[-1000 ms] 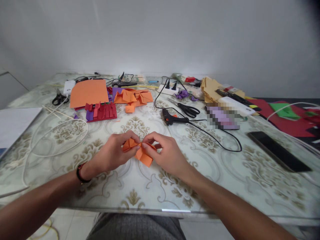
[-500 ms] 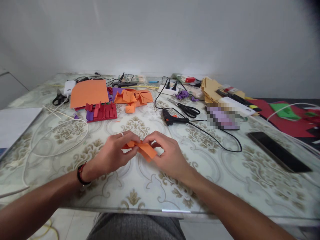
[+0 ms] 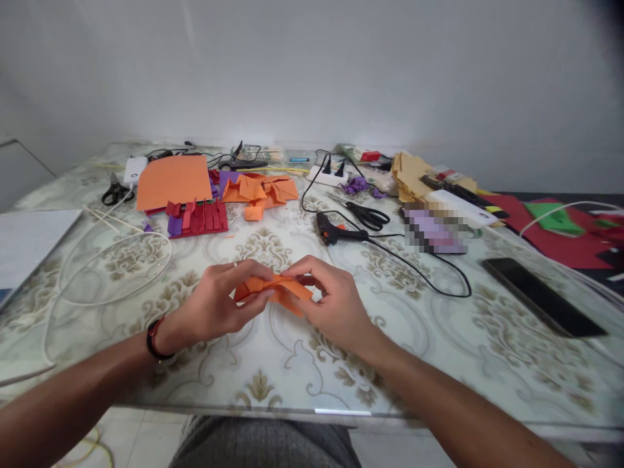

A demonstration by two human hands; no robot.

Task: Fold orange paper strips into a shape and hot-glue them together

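A folded piece of orange paper [image 3: 280, 289] is held between both hands, just above the front middle of the table. My left hand [image 3: 227, 299] pinches its left part between thumb and fingers. My right hand [image 3: 334, 302] grips the right end, where a flap stands apart from the layer below it. Fingers hide parts of the folds. Beyond the hands lie more folded orange paper pieces [image 3: 258, 190], a row of folded red paper pieces [image 3: 205, 216] and an orange paper sheet [image 3: 173, 181].
Right of centre rest a black hot glue gun [image 3: 338, 231] with its cord, and black-handled scissors [image 3: 368, 216]. A phone [image 3: 541, 296] lies at right. A white power strip [image 3: 329, 174] sits near the wall; a white cable [image 3: 114, 302] loops at left.
The orange paper's right flap has swung up and to the right, opening away from the lower layer. Both hands have shifted slightly, my right one a little outward.
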